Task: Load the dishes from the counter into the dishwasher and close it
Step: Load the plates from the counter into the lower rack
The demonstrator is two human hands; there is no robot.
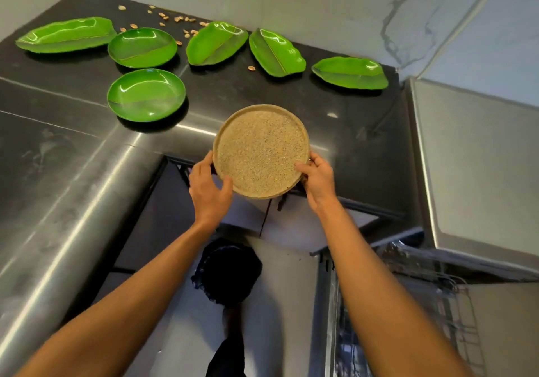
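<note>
A round speckled beige plate [260, 150] is held at the steel counter's front edge. My left hand [210, 189] grips its left rim with the thumb on top, and my right hand [318, 179] grips its right rim. Farther back on the dark counter [73, 91] lie two round green plates [146, 94] [142, 46] and several leaf-shaped green plates, among them one at far left [66, 35], two in the middle [216, 43] [276, 53], and one at right [350, 72]. The open dishwasher's wire rack [431, 289] is at the lower right.
Nut shells [175, 19] are scattered along the back of the counter by the marble wall. A steel surface [478, 172] rises at the right above the rack. A black-lined bin [230, 271] stands on the floor below my hands.
</note>
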